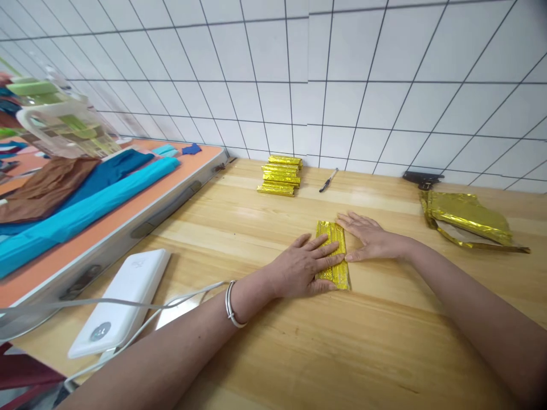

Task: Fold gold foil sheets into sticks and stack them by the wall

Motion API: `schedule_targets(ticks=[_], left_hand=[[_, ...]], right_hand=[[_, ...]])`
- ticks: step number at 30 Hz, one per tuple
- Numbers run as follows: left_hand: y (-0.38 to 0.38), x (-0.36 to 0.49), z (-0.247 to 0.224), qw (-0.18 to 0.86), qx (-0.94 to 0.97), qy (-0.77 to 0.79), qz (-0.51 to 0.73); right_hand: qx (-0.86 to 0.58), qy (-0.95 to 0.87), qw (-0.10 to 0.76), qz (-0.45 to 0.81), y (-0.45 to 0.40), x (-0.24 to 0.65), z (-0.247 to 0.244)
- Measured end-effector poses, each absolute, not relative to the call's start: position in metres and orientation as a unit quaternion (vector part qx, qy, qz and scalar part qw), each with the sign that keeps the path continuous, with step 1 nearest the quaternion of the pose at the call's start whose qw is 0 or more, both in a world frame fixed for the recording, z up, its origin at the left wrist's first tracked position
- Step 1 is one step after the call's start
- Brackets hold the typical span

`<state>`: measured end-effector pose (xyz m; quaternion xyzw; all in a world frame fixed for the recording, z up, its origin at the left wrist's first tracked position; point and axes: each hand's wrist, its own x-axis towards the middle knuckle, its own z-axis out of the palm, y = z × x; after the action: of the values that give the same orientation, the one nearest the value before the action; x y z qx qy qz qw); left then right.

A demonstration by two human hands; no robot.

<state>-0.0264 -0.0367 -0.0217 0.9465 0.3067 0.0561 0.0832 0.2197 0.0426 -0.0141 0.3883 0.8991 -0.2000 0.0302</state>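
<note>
A shiny gold foil piece (341, 277) with lengthwise creases lies flat on the wooden table. Across it rests my left hand (305, 265), palm down with fingers spread, covering much of its middle. My right hand (363, 234) lies at the piece's right edge, fingers stretched out and the tips touching or very close to it. Nothing is gripped in either hand. Farther back, several rolled gold foil strips (280, 176) sit side by side near the wall. At the right is a stack of gold foil sheets (470, 213).
A pen (329, 180) and a black tool (423, 179) lie near the tiled wall (256, 102). On the left, a white power bank (122, 302) trails a cable (166, 306). Beyond stands an orange-topped surface (200, 158) with blue and brown rolled material (89, 205) and a jug (72, 125).
</note>
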Motion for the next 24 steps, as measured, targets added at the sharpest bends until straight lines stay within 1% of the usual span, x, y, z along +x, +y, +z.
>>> schedule_targets(ticks=[6, 11, 13, 17, 21, 24], left_hand=[[-0.038, -0.026, -0.020, 0.074, 0.947, 0.306, 0.069], [-0.039, -0.025, -0.018, 0.079, 0.946, 0.306, 0.067], [-0.040, -0.025, -0.017, 0.081, 0.947, 0.305, 0.067], [-0.040, -0.025, -0.016, 0.086, 0.947, 0.304, 0.065], [-0.040, -0.025, -0.015, 0.082, 0.948, 0.299, 0.069], [-0.040, -0.026, -0.015, 0.077, 0.947, 0.302, 0.074]], right_hand=[[0.369, 0.900, 0.001, -0.232, 0.049, 0.227, -0.011], [0.418, 0.893, -0.050, -0.161, 0.047, 0.223, -0.029], [0.430, 0.888, -0.071, -0.148, 0.050, 0.220, -0.036], [0.472, 0.860, -0.140, -0.135, 0.063, 0.218, -0.046], [0.490, 0.844, -0.184, -0.120, 0.068, 0.215, -0.040], [0.481, 0.842, -0.214, -0.116, 0.052, 0.205, -0.028]])
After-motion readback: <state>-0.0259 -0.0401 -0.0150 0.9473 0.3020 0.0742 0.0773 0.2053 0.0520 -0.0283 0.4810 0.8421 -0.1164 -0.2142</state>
